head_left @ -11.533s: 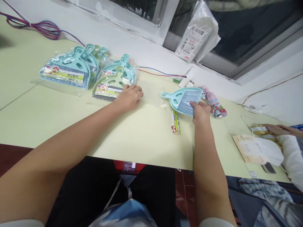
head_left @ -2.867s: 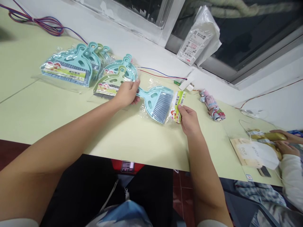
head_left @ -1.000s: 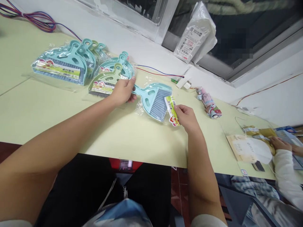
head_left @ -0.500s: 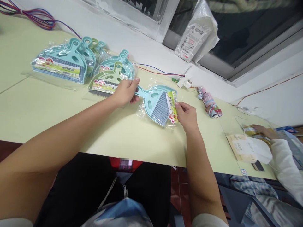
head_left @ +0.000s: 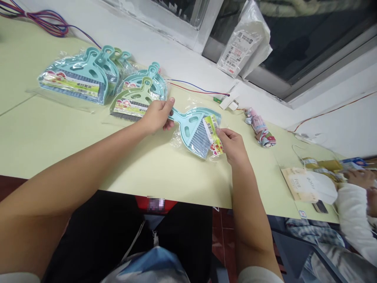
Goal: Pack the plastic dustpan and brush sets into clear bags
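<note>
A light-blue dustpan and brush set (head_left: 191, 126) in clear plastic wrap lies sideways before me, its handle to the left. My left hand (head_left: 159, 114) is closed around the handle end. At the other end, my right hand (head_left: 232, 144) pinches the edge of the printed label card (head_left: 212, 135), which slants over the grey-blue bristles. Just behind my left hand stands a wrapped green dustpan set (head_left: 132, 100), partly covered by the fingers. A blue set (head_left: 160, 80) leans behind that one.
More wrapped dustpan sets (head_left: 76, 76) stand at the back left. A coil of red and blue cable (head_left: 44, 23) lies farther left. A rolled patterned cloth bundle (head_left: 260, 126) sits on the right. Beyond a face-tissue pack (head_left: 306, 184), a co-worker's hands (head_left: 361, 179) reach over the table.
The label card has tilted and shifted slightly left over the bristles, with my right hand still pinching it. My left hand keeps its grip. The co-worker's hand has moved to the right.
</note>
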Available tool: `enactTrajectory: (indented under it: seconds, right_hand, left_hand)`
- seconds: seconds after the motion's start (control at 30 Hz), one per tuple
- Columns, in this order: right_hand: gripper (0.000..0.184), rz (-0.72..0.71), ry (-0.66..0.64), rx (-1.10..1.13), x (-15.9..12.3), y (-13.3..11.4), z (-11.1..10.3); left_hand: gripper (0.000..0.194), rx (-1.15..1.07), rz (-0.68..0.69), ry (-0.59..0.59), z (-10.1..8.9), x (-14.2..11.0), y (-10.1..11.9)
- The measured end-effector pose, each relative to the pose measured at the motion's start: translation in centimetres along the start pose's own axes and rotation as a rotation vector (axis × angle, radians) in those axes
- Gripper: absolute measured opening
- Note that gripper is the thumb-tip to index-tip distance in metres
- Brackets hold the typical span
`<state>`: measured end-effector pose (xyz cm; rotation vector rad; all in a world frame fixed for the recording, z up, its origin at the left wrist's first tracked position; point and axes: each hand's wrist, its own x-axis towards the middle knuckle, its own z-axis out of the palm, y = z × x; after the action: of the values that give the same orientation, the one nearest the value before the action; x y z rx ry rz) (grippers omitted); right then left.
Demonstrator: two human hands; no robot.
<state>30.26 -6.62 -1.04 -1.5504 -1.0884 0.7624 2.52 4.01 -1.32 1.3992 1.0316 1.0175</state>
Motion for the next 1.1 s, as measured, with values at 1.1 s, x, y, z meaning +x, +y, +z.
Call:
enactTrajectory:
  seconds: [1.1]
  right_hand:
    - [0.038,0.131,-0.056,0.029,-0.6,-1.5,-0.6]
  left_hand:
    - [0.049,-0.011,-0.010,0.056,0.0,0.1,0.1]
